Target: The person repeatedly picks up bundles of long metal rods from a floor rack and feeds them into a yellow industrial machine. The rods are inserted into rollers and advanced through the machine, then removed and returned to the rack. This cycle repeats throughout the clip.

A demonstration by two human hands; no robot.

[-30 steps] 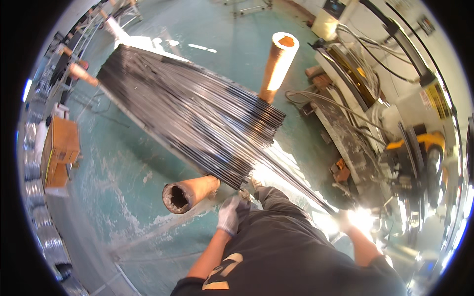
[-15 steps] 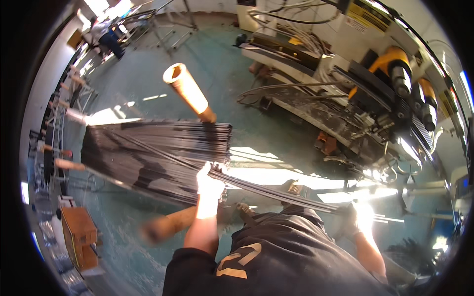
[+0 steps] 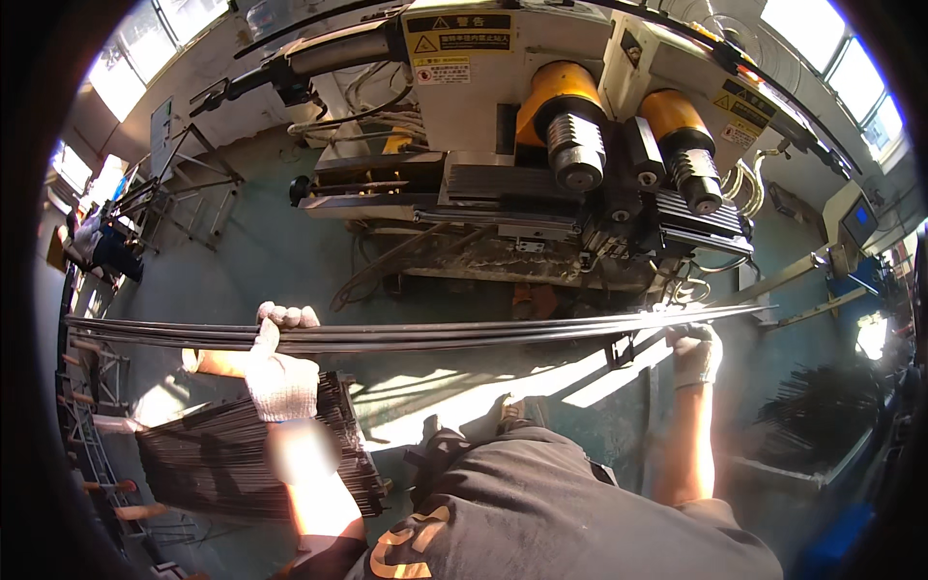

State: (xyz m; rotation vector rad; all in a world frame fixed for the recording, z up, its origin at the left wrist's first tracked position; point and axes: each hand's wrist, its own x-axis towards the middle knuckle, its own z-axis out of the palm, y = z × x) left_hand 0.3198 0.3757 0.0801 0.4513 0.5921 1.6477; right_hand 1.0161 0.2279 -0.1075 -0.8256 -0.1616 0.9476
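Observation:
Several long thin dark metal rods lie across in front of me as one bundle, lifted roughly level. My left hand, in a whitish knit glove, is closed round the bundle left of the middle. Toward the right end, my gloved right hand grips the same rods from below, partly in glare. Behind my left forearm, a stack of similar rods rests low down on the left. An upright brown tubular post shows beside my left hand.
Ahead stands a large machine with two orange-and-steel cylinders and a long bed. Another pile of dark rods is at the right. A screen panel stands at the far right. Far left, a person is beside metal frames.
I have turned toward the machine. The rods have come up off the stack and swung level across my front, held by both hands.

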